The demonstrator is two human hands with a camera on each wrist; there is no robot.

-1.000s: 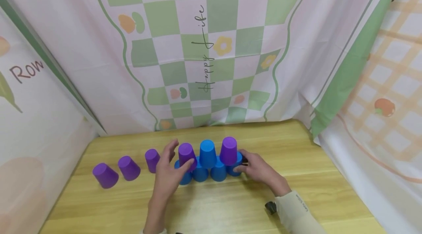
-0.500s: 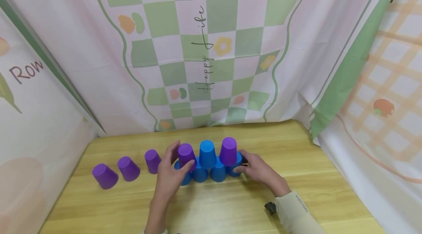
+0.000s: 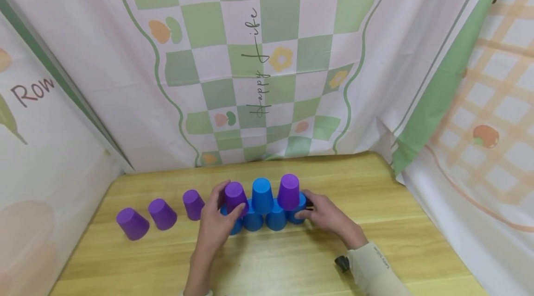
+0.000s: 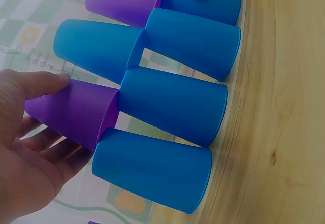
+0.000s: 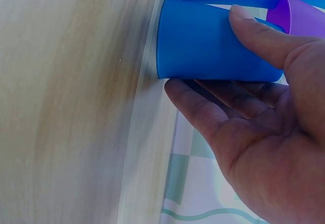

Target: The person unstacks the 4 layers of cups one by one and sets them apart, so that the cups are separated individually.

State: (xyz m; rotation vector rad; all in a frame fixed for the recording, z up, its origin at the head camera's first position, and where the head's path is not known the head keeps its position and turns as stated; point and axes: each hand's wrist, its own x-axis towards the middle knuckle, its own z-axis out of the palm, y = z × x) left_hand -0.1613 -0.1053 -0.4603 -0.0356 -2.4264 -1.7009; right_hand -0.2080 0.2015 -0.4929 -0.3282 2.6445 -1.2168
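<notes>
Several upturned blue cups stand side by side in a bottom row, among them a middle one (image 3: pixel 276 218). Above them sit a left purple cup (image 3: pixel 235 198), a blue cup (image 3: pixel 262 196) and a right purple cup (image 3: pixel 289 192). The left hand (image 3: pixel 216 224) grips the left purple cup (image 4: pixel 76 109), thumb on one side and fingers on the other, as the left wrist view shows. The right hand (image 3: pixel 331 217) holds the rightmost blue cup (image 5: pixel 213 43) of the bottom row between thumb and fingers.
Left of the stack, three upturned purple cups (image 3: pixel 132 223) (image 3: pixel 162 214) (image 3: pixel 193 204) stand apart on the wooden table (image 3: pixel 267 263). A patterned curtain (image 3: pixel 246 69) hangs behind the table, with more printed cloth at both sides.
The left hand's fingers have come in closer around the left purple cup. Its place on the blue cups looks nearly the same, and the right hand has stayed put.
</notes>
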